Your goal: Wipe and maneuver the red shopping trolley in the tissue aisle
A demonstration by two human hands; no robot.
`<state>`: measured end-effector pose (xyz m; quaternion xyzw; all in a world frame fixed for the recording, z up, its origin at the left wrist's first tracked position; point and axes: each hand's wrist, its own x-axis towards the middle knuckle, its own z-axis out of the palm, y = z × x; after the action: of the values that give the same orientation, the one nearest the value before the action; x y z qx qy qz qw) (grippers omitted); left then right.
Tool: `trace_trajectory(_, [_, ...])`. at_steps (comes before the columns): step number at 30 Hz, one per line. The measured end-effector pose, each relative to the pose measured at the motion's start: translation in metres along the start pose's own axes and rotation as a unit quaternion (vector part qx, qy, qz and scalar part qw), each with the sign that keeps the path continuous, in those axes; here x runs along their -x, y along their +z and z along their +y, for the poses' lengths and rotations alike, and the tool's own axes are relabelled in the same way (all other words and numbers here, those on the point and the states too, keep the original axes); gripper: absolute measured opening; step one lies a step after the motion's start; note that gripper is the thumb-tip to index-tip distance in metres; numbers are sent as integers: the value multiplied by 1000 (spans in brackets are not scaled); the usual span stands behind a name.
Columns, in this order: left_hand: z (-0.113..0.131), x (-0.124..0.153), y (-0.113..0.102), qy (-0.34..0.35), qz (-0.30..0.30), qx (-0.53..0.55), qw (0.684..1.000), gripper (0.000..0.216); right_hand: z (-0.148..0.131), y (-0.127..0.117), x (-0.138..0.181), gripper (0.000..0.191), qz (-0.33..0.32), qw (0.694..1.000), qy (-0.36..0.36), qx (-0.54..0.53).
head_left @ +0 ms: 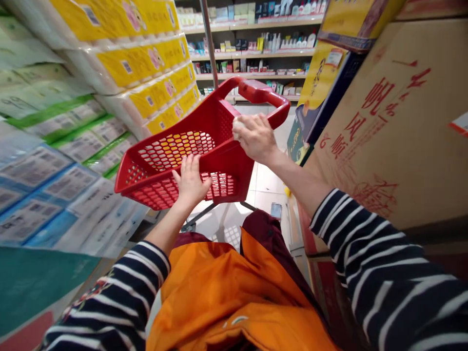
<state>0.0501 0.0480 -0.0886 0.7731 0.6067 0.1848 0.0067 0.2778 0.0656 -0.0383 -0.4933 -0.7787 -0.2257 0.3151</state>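
A red plastic shopping cart with a perforated basket stands tilted across the view in front of me. My left hand rests over the near rim, its fingers hooked on the edge and its thumb apart on the outer wall. Close to the handle, my right hand is closed around a small white wad, like a cloth or tissue. That hand is at the cart's near top edge, slightly blurred. Its palm and part of the wad are hidden.
Yellow-and-white paper packs are stacked at the left, beside green packs and blue-white packs. A large cardboard box and yellow cartons crowd the right. Behind the cart are a metal pole and shelves of bottles.
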Motion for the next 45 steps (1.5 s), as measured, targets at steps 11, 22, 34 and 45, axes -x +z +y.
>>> trace_trajectory(11, [2,-6,12,-7,23,3,1000,76,51,-12,-9,35,35,996,84,2])
trace_trajectory(22, [12,-11,14,-16,25,7,1000,79,-1,21,-9,29,-26,999,-8,-21])
trace_trajectory(34, [-17,14,-3,-2,18,-35,999,68,5,-15,-9,26,-54,997,53,28])
trace_trajectory(45, [4,43,-20,-7,-45,-27,999,74,-45,-15,20,31,-4,994,59,94])
